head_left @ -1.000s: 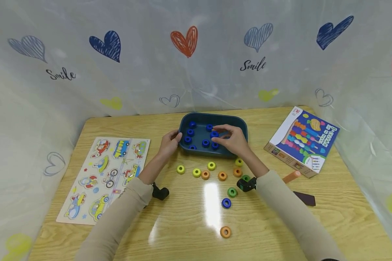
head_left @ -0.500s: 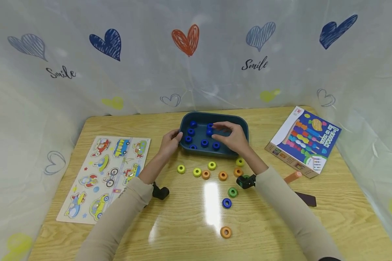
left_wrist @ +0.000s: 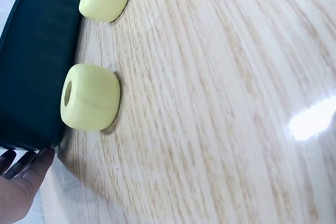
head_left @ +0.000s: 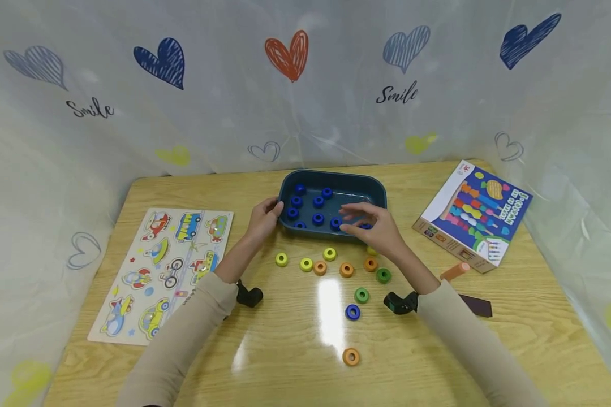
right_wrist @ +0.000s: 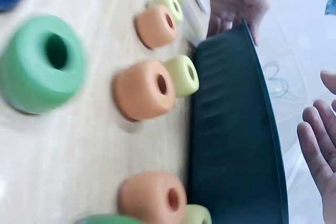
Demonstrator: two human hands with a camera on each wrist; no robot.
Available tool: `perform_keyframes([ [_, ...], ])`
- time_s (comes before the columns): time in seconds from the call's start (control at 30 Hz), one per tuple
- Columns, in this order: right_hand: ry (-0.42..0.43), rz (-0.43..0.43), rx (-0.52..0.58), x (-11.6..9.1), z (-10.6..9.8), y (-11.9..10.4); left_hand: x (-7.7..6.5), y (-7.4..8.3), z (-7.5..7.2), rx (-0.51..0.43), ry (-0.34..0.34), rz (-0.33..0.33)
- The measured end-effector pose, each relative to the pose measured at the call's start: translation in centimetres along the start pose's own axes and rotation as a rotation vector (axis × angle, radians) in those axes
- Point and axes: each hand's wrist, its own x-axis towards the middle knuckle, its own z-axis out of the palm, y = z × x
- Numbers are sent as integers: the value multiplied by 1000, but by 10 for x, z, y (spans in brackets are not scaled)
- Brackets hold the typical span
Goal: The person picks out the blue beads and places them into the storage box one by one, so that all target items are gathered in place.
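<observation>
A dark teal plastic tray (head_left: 353,195) stands at the table's back, with several blue round beads (head_left: 318,218) with holes in it, mostly toward its left half. My left hand (head_left: 262,223) holds the tray's left end, thumb at the rim; its fingertips also touch the tray's corner in the left wrist view. Over the right front part of the tray is my right hand (head_left: 380,230), fingers spread and nothing between them. It partly hides a blue bead (head_left: 366,226). In the right wrist view the right hand's fingers (right_wrist: 317,135) appear apart above the tray wall.
Yellow beads (head_left: 329,254), orange beads (head_left: 347,269), green beads (head_left: 361,295) and one blue bead (head_left: 353,312) lie before the tray. A picture puzzle board (head_left: 160,277) lies left. At right are a toy box (head_left: 476,215), an orange stick (head_left: 455,271) and a dark flat piece (head_left: 476,306).
My right hand shifted a blue bead leftward inside the tray and let it go, then moved right and nearer to me. The left hand stayed on the tray's end.
</observation>
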Motion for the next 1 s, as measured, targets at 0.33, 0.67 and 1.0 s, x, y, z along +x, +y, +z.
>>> perform_keyframes([
  [0.33, -20, 26, 41, -56, 5, -4, 0, -1, 1, -4, -5, -30],
  [0.67, -23, 94, 69, -114, 17, 1, 1, 0, 2, -1, -5, -12],
  [1.0, -11, 53, 30, -151, 40, 14, 0, 0, 1, -5, -1, 8],
])
